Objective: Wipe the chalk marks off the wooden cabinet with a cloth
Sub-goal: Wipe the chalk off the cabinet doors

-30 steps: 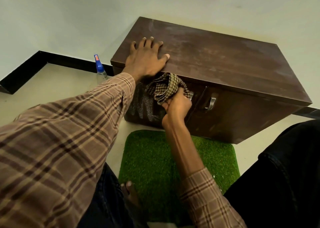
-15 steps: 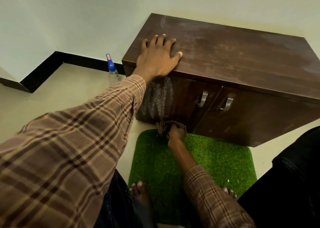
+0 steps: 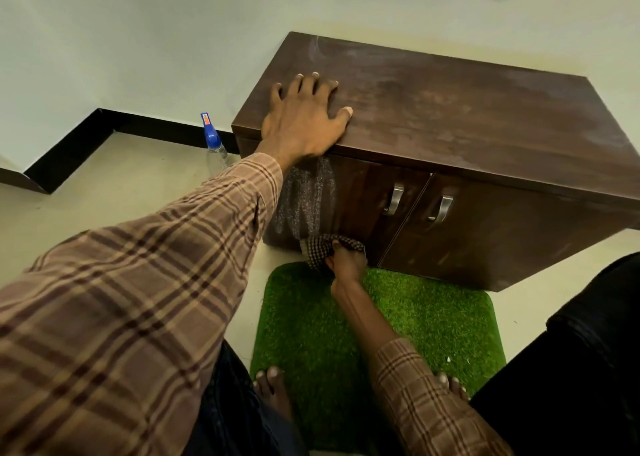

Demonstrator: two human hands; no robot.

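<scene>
A low dark wooden cabinet [image 3: 467, 123] stands against the wall. White chalk scribbles [image 3: 304, 201] cover the left part of its left door; my left sleeve hides their left edge. My left hand [image 3: 304, 116] lies flat, fingers spread, on the cabinet top near its front left corner. My right hand [image 3: 346, 261] grips a bunched brown checked cloth [image 3: 325, 248] pressed against the bottom of the left door, just below the chalk. Faint pale smears show on the cabinet top.
A clear spray bottle with a blue head [image 3: 213, 144] stands on the floor left of the cabinet, by the black skirting. A green grass mat [image 3: 433, 320] lies before the cabinet, my bare feet on its near edge. Two metal handles [image 3: 396, 199] sit mid-front.
My right hand has dragged the cloth from the top of the left door down to its bottom edge. The left hand has stayed flat on the cabinet top while the camera shifted.
</scene>
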